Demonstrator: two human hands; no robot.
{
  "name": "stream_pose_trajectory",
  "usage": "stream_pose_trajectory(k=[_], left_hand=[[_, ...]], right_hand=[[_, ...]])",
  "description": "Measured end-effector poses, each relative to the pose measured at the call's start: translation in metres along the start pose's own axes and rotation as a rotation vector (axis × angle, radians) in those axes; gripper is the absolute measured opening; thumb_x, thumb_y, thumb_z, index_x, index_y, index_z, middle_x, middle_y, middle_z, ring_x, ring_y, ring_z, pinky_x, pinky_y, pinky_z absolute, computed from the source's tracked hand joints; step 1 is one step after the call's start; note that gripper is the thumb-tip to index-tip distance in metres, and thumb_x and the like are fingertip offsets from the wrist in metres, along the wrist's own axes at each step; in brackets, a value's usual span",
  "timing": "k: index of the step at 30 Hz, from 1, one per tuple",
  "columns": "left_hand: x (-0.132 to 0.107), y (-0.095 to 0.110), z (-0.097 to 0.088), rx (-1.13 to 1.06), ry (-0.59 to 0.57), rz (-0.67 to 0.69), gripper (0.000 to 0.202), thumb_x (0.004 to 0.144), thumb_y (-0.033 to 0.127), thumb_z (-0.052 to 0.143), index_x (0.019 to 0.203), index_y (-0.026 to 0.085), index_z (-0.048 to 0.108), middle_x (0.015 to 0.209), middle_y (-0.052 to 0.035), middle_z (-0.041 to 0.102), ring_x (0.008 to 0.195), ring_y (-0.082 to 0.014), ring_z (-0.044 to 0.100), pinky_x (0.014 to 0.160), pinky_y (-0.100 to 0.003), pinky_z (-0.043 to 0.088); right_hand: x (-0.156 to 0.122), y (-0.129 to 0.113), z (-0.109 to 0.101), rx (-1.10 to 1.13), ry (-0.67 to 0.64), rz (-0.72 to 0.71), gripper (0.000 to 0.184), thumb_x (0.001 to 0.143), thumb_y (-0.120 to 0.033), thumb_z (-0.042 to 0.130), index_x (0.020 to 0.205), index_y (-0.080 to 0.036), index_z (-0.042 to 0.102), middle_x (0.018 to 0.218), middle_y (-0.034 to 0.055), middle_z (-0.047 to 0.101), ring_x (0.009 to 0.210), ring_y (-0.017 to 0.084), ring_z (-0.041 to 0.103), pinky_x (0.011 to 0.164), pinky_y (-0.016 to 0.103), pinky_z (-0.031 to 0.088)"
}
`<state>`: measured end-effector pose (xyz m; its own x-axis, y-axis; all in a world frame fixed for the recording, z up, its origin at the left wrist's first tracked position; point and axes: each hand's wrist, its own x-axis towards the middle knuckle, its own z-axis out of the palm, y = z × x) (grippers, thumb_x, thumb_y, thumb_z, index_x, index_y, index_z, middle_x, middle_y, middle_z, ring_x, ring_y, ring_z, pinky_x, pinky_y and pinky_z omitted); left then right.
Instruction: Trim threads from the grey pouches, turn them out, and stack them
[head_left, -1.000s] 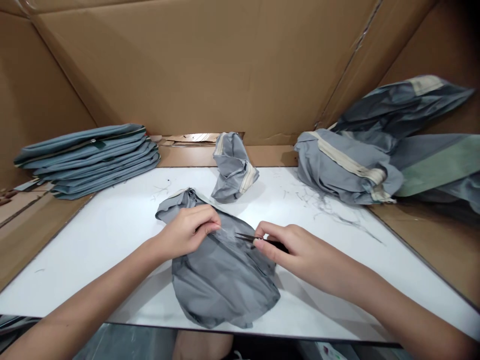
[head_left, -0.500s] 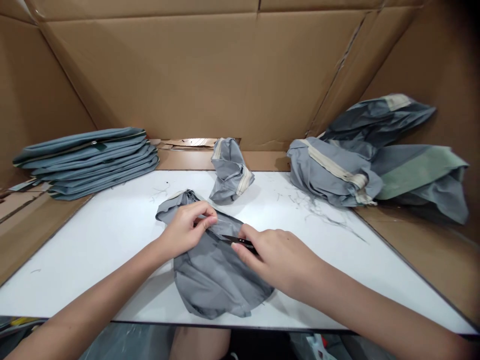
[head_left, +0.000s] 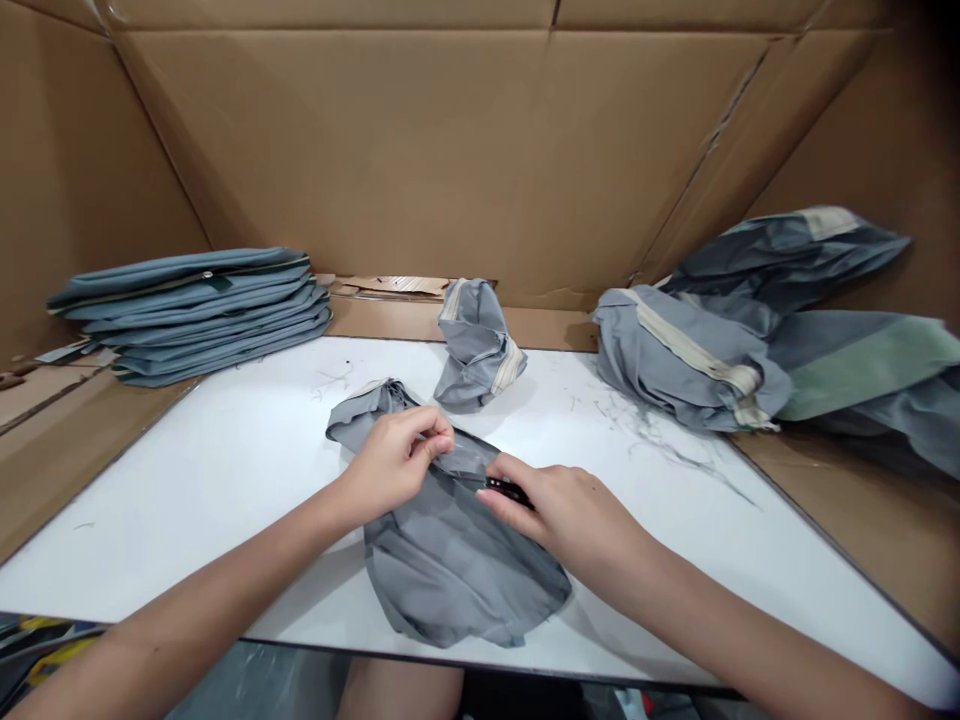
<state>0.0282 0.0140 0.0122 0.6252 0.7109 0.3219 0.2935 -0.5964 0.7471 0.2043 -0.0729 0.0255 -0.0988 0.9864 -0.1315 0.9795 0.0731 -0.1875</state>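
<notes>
From the head camera, the left hand (head_left: 396, 465) was pinching a fold of a grey cloth piece (head_left: 457, 575) between thumb and fingers, close to its upper edge. The right hand (head_left: 570, 520) was closed around small black-handled snips (head_left: 506, 490), their blades mostly hidden against the cloth, just beside the left hand. The cloth lay near the middle of a white table (head_left: 172, 520), bunched at the top and spread more loosely below. It looked light, thin and soft, likely to slide on the smooth top and to sag wherever it was unsupported, so a pinch at a seam or a firm fold would probably hold it better than a grip on the loose panel. Beyond it stood a crumpled grey bundle (head_left: 476, 345) with a cream band. To the left lay a stack of folded grey-blue pieces (head_left: 187, 318); to the right, a heap of grey garments (head_left: 690, 360) with a green panel (head_left: 862, 365). Loose thread clippings (head_left: 660, 435) lay scattered on the table, and cardboard walls (head_left: 420, 150) rose behind.
</notes>
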Motion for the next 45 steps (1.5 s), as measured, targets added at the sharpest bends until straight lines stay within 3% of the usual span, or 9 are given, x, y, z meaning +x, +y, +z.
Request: stream_pose_trajectory(k=[6,12,19,23,31,38,42,45], left_hand=[[0.0,0.0,0.0,-0.046,-0.002,-0.045,0.017,0.083,0.016,0.044,0.067,0.016,0.048,0.065,0.0022,0.052,0.063,-0.0094,0.047,0.06,-0.02,0.034],[-0.001,-0.001,0.001,-0.142,0.023,-0.086,0.016,0.083,0.018,0.045,0.067,0.017,0.047,0.066,0.0019,0.051,0.064,-0.0101,0.047,0.06,-0.021,0.035],[0.0,-0.003,0.002,-0.178,0.139,-0.025,0.016,0.082,0.018,0.049,0.066,0.016,0.05,0.089,-0.0021,0.049,0.088,-0.0131,0.049,0.075,-0.023,0.037],[0.001,-0.005,0.003,-0.214,0.133,-0.042,0.014,0.08,0.015,0.05,0.066,0.016,0.05,0.084,-0.0009,0.048,0.084,-0.0122,0.049,0.073,-0.022,0.036],[-0.001,-0.006,0.003,-0.185,0.128,-0.037,0.017,0.079,0.013,0.05,0.062,0.016,0.048,0.081,-0.0004,0.047,0.08,-0.0115,0.047,0.074,-0.023,0.035],[0.002,-0.012,-0.006,-0.143,0.272,-0.022,0.019,0.08,0.016,0.049,0.061,0.016,0.047,0.078,-0.0003,0.048,0.076,-0.0122,0.047,0.07,-0.024,0.035],[0.006,-0.018,-0.008,-0.159,0.245,-0.038,0.02,0.08,0.02,0.049,0.06,0.016,0.048,0.076,-0.0005,0.048,0.074,-0.0127,0.046,0.07,-0.025,0.035],[0.006,-0.016,-0.008,-0.169,0.222,-0.037,0.021,0.079,0.023,0.049,0.06,0.016,0.049,0.075,-0.0009,0.047,0.075,-0.0132,0.046,0.071,-0.025,0.035]], right_hand=[[0.001,0.004,0.001,0.071,-0.004,0.0,0.023,0.09,-0.041,0.041,0.098,-0.025,0.055,0.071,0.0002,0.065,0.065,0.019,0.061,0.055,0.024,0.029],[0.003,-0.003,-0.013,0.193,-0.028,0.051,0.025,0.09,-0.042,0.038,0.092,-0.024,0.054,0.069,-0.0002,0.062,0.061,0.015,0.056,0.054,0.023,0.028],[0.014,-0.021,-0.012,0.083,0.014,-0.024,0.026,0.089,-0.042,0.041,0.093,-0.021,0.056,0.074,0.0018,0.065,0.065,0.018,0.06,0.054,0.024,0.029],[0.017,-0.022,-0.008,0.102,0.038,-0.043,0.028,0.09,-0.044,0.04,0.094,-0.021,0.057,0.081,0.0033,0.067,0.073,0.019,0.063,0.056,0.024,0.032],[0.026,-0.019,-0.004,0.057,0.073,-0.129,0.023,0.09,-0.041,0.043,0.098,-0.022,0.055,0.076,0.0014,0.066,0.067,0.017,0.061,0.054,0.023,0.029],[0.009,-0.005,-0.007,0.212,0.048,-0.034,0.023,0.09,-0.042,0.041,0.092,-0.022,0.053,0.069,-0.0005,0.061,0.058,0.014,0.054,0.054,0.022,0.029],[0.006,-0.005,-0.011,0.254,0.054,0.009,0.025,0.089,-0.042,0.04,0.091,-0.021,0.053,0.069,0.0005,0.06,0.057,0.014,0.052,0.054,0.023,0.028],[0.015,-0.011,-0.012,0.275,0.086,-0.041,0.026,0.088,-0.042,0.04,0.09,-0.021,0.055,0.072,0.0014,0.062,0.06,0.014,0.054,0.054,0.023,0.027]])
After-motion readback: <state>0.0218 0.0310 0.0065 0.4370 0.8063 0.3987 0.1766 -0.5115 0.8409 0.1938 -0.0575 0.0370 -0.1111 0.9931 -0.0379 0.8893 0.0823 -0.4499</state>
